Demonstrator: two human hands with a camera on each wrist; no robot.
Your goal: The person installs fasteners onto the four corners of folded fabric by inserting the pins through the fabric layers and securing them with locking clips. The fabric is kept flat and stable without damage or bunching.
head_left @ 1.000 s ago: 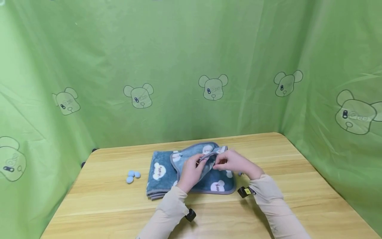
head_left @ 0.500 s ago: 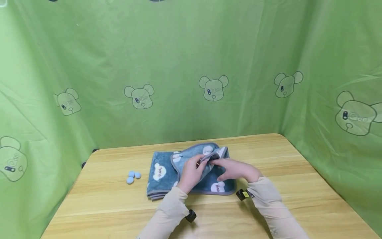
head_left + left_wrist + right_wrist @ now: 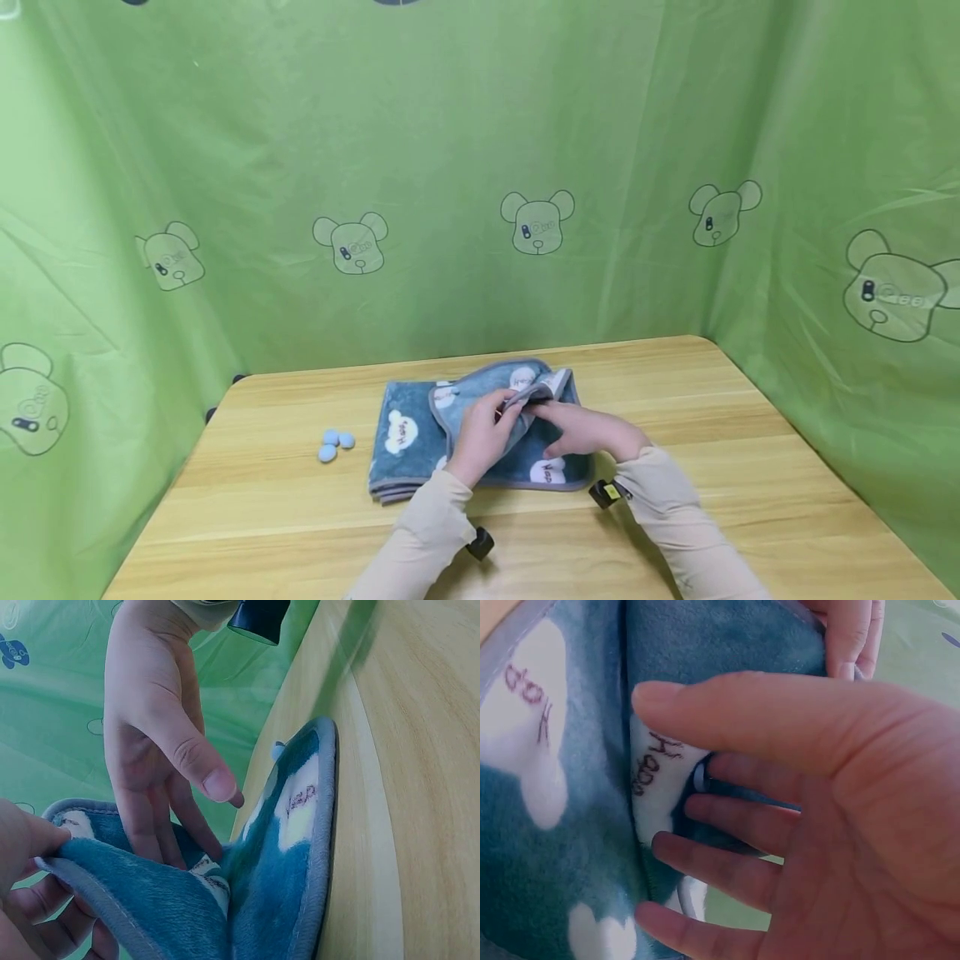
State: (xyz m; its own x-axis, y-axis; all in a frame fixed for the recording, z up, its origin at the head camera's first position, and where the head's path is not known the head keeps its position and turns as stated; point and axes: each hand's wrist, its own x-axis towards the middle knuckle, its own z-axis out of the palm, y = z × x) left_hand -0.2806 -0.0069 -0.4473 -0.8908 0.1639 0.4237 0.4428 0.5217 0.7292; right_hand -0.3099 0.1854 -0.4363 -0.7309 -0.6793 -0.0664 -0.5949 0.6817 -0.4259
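Observation:
A teal plush blanket (image 3: 401, 467) with white bear-head patches and a grey border lies folded on the table. My left hand (image 3: 480, 433) pinches the edge of its lifted upper layer, which stands up as a flap. My right hand (image 3: 588, 429) reaches under that flap from the right, its fingertips hidden in the head view. Seen from the right wrist, the fingers (image 3: 727, 870) are spread and relaxed against the plush, the thumb apart. A small pale blue edge (image 3: 699, 778) shows by the fingertips; what it belongs to is unclear.
Several small light blue rounded pieces (image 3: 327, 452) lie left of the blanket. The wooden table (image 3: 262, 533) has green curtains (image 3: 420, 125) with bear prints around its back and sides. Black wrist cameras (image 3: 480, 543) hang under both sleeves.
My right hand has gone from the flap's edge, fingers bent, to reaching under it with fingers extended. The left hand keeps its pinch in about the same place.

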